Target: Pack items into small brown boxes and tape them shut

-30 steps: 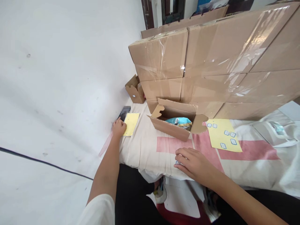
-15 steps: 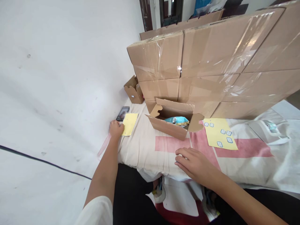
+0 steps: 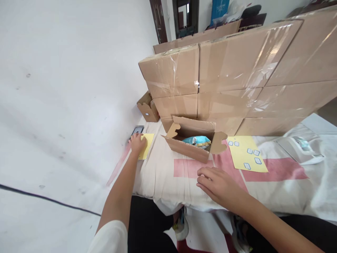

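Observation:
My left hand lies at the wall side of the bed-like surface, fingers stretched over a dark phone and palm near a yellow card, partly covering both. My right hand hovers at the front edge, fingers curled toward the thumb; a small pale bit shows between them, too small to name. Beyond it stands an open cardboard box holding a blue packet. To its right lies a yellow sheet bearing several white labels outlined in blue.
Taped cartons form a wall along the back. A smaller open box sits in the left corner, near the white wall. On the right is a white device. A cream and pink cloth covers the surface.
My left hand has shifted from the card's left edge onto the lower part of the phone. My right hand keeps its pose. The camera view has tilted slightly upward.

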The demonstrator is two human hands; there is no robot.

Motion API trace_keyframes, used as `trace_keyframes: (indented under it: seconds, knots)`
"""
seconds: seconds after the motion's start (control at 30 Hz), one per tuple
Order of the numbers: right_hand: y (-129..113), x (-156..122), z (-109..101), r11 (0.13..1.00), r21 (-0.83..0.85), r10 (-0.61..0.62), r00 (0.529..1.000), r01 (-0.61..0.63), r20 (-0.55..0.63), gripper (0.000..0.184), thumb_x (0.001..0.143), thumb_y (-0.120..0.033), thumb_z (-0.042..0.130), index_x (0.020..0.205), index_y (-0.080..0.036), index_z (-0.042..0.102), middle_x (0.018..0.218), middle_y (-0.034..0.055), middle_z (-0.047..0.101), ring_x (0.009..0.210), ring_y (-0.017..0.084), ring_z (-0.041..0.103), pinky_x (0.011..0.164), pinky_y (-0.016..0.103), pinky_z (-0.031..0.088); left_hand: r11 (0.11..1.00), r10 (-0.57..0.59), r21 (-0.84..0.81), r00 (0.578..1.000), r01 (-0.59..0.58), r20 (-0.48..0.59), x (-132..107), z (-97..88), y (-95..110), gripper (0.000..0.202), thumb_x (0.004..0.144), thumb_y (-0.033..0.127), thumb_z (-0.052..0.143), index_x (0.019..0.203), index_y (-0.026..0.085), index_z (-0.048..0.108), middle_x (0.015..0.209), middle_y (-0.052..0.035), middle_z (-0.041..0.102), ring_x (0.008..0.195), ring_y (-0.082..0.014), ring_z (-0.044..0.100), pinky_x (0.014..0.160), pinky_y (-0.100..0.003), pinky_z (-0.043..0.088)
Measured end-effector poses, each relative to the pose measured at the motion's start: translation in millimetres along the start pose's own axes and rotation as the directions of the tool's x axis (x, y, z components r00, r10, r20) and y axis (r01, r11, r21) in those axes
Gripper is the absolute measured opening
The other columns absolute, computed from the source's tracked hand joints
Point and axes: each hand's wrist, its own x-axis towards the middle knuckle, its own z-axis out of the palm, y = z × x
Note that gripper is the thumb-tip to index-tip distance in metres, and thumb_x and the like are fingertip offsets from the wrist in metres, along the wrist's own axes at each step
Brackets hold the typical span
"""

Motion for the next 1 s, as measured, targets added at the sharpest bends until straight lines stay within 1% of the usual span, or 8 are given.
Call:
trace_keyframes:
  seconds: [0.13,0.27,0.43,0.57,0.7,0.87,0.93,1.0]
  knots:
    - [7,0,6,1.000,0.015,0.023,1.000,-0.023,0.006,0.025,0.106,-0.016,0.046,0.086,-0.016,0.061,0.091,0.0053,0.064,0.078,0.017,0.060,0.070,0.033,0.043,0.987,-0.161,-0.013,0.986,0.162,0.050,40,-7.3,-5,0.040,0.102,0.044,0.055,0.131,0.018,0.060,0.127,-0.0114,0.065,0.112,-0.0250,0.064,0.100,-0.046,0.053]
    - [11,0,10,0.999,0.002,0.048,0.999,-0.048,0.022,0.024,0.105,-0.015,0.047,0.085,-0.016,0.060,0.090,0.0051,0.063,0.076,0.018,0.058,0.069,0.033,0.041,0.969,-0.247,0.007,0.964,0.247,0.101,68,-5.7,-7,0.042,0.098,0.048,0.065,0.124,0.016,0.064,0.121,-0.0095,0.067,0.109,-0.0244,0.066,0.097,-0.047,0.057]
    - [11,-2,11,0.999,-0.008,0.053,0.998,-0.053,0.031,0.024,0.104,-0.013,0.047,0.084,-0.017,0.060,0.089,0.0052,0.063,0.073,0.017,0.055,0.067,0.033,0.037,0.965,-0.256,-0.025,0.959,0.261,0.123,80,2.0,-5,0.041,0.098,0.047,0.066,0.124,0.015,0.065,0.127,-0.0101,0.065,0.117,-0.0276,0.064,0.102,-0.051,0.055]
    - [9,-3,4,0.999,-0.031,0.045,0.999,-0.045,0.007,0.022,0.102,-0.012,0.050,0.082,-0.018,0.059,0.094,0.0066,0.065,0.076,0.019,0.055,0.068,0.034,0.038,0.953,-0.253,-0.130,0.953,0.275,0.164,78,-7.4,-2,0.041,0.097,0.044,0.067,0.127,0.016,0.064,0.132,-0.0105,0.063,0.120,-0.0286,0.062,0.103,-0.052,0.055]
    - [5,1,-19,0.999,-0.022,0.037,0.998,-0.038,-0.059,0.024,0.102,-0.013,0.051,0.080,-0.018,0.060,0.088,0.0058,0.064,0.074,0.018,0.055,0.066,0.033,0.039,0.916,-0.186,-0.330,0.971,0.226,0.149,52,-25.9,24,0.042,0.097,0.040,0.068,0.132,0.016,0.061,0.136,-0.0124,0.061,0.121,-0.0272,0.061,0.103,-0.053,0.054]
    - [12,0,-51,0.986,0.076,0.160,0.961,-0.146,-0.227,0.022,0.105,-0.025,0.054,0.089,-0.018,0.067,0.087,0.0051,0.065,0.076,0.017,0.061,0.067,0.031,0.045,0.722,0.138,-0.691,0.986,-0.038,0.089,-21,-27.1,87,0.055,0.099,0.060,0.054,0.132,0.016,0.059,0.124,-0.0109,0.066,0.117,-0.0291,0.063,0.101,-0.050,0.054]
    - [20,-1,-54,0.951,0.180,0.299,0.904,-0.253,-0.307,0.023,0.105,-0.027,0.054,0.088,-0.019,0.068,0.087,0.0047,0.064,0.076,0.016,0.062,0.067,0.031,0.047,0.578,0.286,-0.811,0.953,-0.090,0.098,-54,-22.7,111,0.068,0.101,0.071,0.034,0.140,0.019,0.053,0.131,-0.0133,0.066,0.121,-0.0287,0.064,0.099,-0.047,0.055]
    - [30,-1,-50,0.882,0.314,0.457,0.804,-0.352,-0.382,0.029,0.105,-0.031,0.055,0.080,-0.020,0.068,0.086,0.0046,0.063,0.080,0.017,0.064,0.074,0.033,0.051,0.453,0.391,-0.886,0.915,-0.099,0.098,-83,-20.6,129,0.078,0.099,0.076,0.018,0.148,0.023,0.046,0.147,-0.0141,0.058,0.129,-0.0282,0.061,0.103,-0.047,0.054]
